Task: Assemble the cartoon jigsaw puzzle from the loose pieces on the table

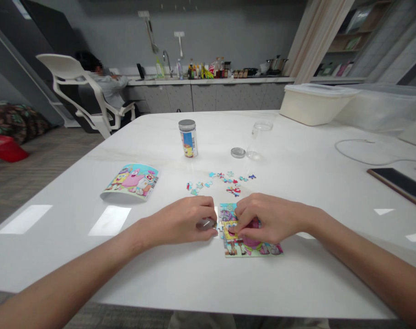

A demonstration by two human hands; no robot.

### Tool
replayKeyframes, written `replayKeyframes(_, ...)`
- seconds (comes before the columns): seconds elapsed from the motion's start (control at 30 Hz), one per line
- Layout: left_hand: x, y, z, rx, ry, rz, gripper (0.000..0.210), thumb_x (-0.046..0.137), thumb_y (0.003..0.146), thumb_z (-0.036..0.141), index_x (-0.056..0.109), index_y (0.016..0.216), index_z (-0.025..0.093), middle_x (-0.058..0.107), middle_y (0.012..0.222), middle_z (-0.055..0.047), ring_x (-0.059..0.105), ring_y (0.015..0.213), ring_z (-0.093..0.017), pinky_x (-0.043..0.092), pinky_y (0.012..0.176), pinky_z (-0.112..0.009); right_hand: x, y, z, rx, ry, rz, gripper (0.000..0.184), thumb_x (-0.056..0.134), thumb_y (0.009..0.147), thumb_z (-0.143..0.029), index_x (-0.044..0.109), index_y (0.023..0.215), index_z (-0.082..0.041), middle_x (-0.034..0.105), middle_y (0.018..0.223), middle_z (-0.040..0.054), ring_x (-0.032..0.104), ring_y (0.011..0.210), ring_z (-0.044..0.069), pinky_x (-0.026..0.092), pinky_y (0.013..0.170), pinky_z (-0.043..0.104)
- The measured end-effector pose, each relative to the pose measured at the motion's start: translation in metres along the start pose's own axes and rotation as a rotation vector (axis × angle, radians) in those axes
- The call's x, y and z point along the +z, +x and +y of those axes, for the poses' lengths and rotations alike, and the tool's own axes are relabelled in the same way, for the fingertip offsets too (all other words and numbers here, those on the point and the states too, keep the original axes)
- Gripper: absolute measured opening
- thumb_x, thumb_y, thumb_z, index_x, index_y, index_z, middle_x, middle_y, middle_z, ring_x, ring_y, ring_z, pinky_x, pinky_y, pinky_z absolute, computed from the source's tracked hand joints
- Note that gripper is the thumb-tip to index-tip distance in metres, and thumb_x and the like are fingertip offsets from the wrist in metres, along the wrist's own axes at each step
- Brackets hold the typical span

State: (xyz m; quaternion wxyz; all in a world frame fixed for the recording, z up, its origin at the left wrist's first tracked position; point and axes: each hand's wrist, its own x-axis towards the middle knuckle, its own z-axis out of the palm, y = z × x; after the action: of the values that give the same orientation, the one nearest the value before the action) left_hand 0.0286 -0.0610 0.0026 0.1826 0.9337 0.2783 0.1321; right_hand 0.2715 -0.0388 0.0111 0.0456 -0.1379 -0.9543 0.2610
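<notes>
A partly joined jigsaw puzzle (254, 250) with cartoon figures lies flat near the table's front edge. My right hand (264, 217) rests on its upper middle, fingers bent and the fingertips pressed to the picture, covering part of it. At the puzzle's left edge, my left hand (190, 219) is curled with thumb and fingers around a small puzzle piece (219, 225); the fingertips partly hide it. Several loose puzzle pieces (233, 191) are scattered behind both hands. A curved picture sheet (130, 183) with similar figures lies to the left.
Farther back stand a lidded jar (188, 139) with a cartoon label and a clear open jar (261, 139), its metal lid (238, 152) beside it. A phone (402, 185), a cable (359, 161) and plastic bins (317, 105) are on the right. Someone sits in a chair (81, 91) beyond.
</notes>
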Motion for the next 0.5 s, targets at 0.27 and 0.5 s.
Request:
replayKeyframes(0.27, 0.0003, 0.0007, -0.0003, 0.005, -0.028, 0.008, 0.007, 0.060, 0.083, 0.020, 0.065, 0.083, 0.016, 0.060, 0.084, -0.003, 0.055, 0.066, -0.011, 0.043, 0.061, -0.024, 0.0003, 0.0004, 0.0003, -0.018, 0.001, 0.010, 0.029, 0.049, 0.090, -0.017, 0.064, 0.065, -0.018, 0.052, 0.059, -0.0015, 0.041, 0.057, 0.010, 0.032, 0.057, 0.024)
replayKeyframes(0.5, -0.0020, -0.0003, -0.0014, 0.016, -0.013, -0.031, 0.008, 0.059, 0.084, 0.020, 0.066, 0.085, 0.017, 0.061, 0.087, -0.004, 0.057, 0.071, -0.013, 0.043, 0.064, -0.024, -0.0006, 0.0006, -0.0015, -0.006, -0.028, 0.017, 0.026, 0.052, 0.086, -0.014, 0.062, 0.062, -0.017, 0.051, 0.058, -0.0025, 0.043, 0.057, 0.009, 0.034, 0.059, 0.023)
